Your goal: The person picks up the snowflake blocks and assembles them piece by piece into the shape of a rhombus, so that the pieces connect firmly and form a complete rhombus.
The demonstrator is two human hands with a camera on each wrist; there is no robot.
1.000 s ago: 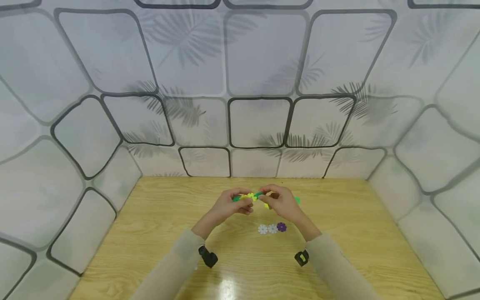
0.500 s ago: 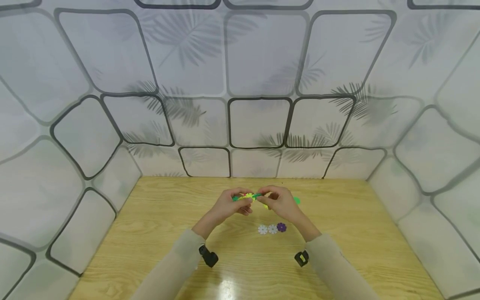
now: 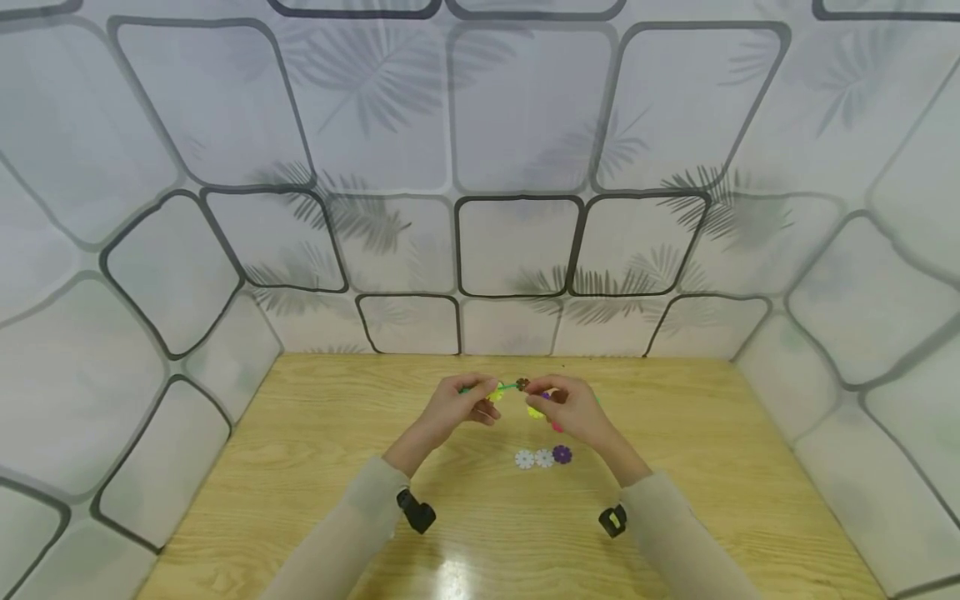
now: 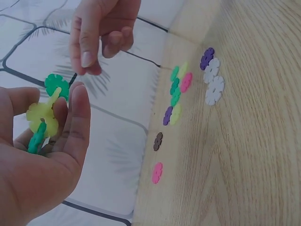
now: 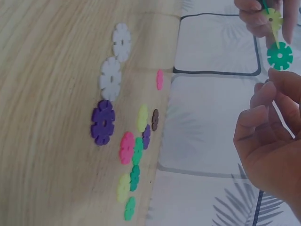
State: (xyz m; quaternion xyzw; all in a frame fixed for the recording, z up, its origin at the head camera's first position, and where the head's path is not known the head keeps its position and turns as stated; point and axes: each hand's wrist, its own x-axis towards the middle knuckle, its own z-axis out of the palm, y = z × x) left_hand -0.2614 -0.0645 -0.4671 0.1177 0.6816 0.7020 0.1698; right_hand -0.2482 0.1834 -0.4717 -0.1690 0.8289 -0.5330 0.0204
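My left hand point(image 3: 455, 403) holds a short chain of slotted flower-shaped plastic discs pushed into each other. In the left wrist view a yellow disc point(image 4: 42, 119) lies across the fingers, with a green disc point(image 4: 37, 138) seen edge-on near the palm. Another green disc point(image 4: 57, 86) sticks out at the chain's far end, beyond a yellow disc turned edge-on point(image 4: 55, 98). My right hand point(image 3: 572, 410) hovers just right of that end, apart from it. Its fingers point(image 5: 259, 106) are loosely bent, and nothing shows between them.
Two white discs point(image 5: 111, 79) and a purple disc point(image 5: 103, 122) lie in a row nearer the body. Farther back lie several loose discs, among them a pink one point(image 5: 127, 148), a yellow one point(image 5: 143, 118) and a brown one point(image 5: 155, 120). A patterned cloth wall point(image 3: 517, 325) borders the wooden table point(image 3: 337, 533).
My right hand has let go of the green disc at the chain's end and shifted slightly right. The left hand still holds the chain, which has turned a little.
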